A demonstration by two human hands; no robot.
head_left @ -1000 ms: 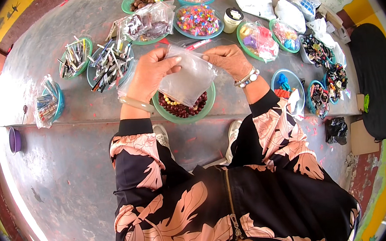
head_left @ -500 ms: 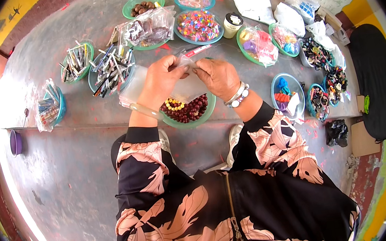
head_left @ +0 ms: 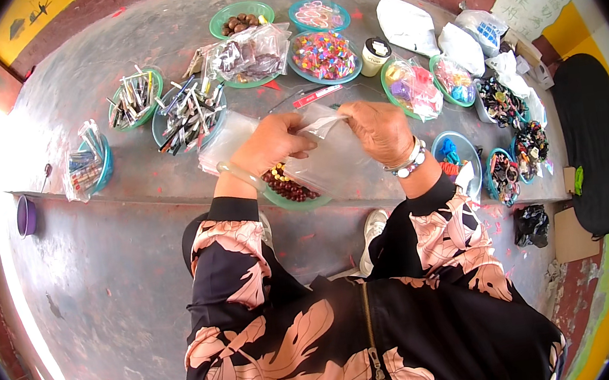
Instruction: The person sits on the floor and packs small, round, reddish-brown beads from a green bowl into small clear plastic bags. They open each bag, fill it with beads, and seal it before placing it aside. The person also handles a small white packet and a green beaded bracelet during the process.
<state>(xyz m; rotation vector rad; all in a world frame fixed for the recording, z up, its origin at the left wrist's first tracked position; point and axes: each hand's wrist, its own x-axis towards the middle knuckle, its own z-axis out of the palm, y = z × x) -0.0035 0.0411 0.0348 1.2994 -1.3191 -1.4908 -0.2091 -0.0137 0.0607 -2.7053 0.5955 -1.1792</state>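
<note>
A clear plastic bag hangs between my hands, its pale upper edge folded over. My right hand pinches the bag's upper right corner. On the other side, my left hand has its fingers curled at the bag's upper left edge; the thumb lies along the top. Below the bag is a green bowl of dark red beads with some yellow ones, partly covered by the bag and my left wrist. A stack of clear bags lies beside my left wrist. A red-and-white packet lies just beyond my hands.
Bowls of pens stand at the left, and a bowl of colourful small pieces at the back. Bowls of hair ties, white bags and a lidded cup are on the right. A step edge crosses the floor.
My hands have moved apart, the right one going rightward with the bag's corner. The bag now spreads wider and covers more of the bead bowl. The whole view has shifted slightly.
</note>
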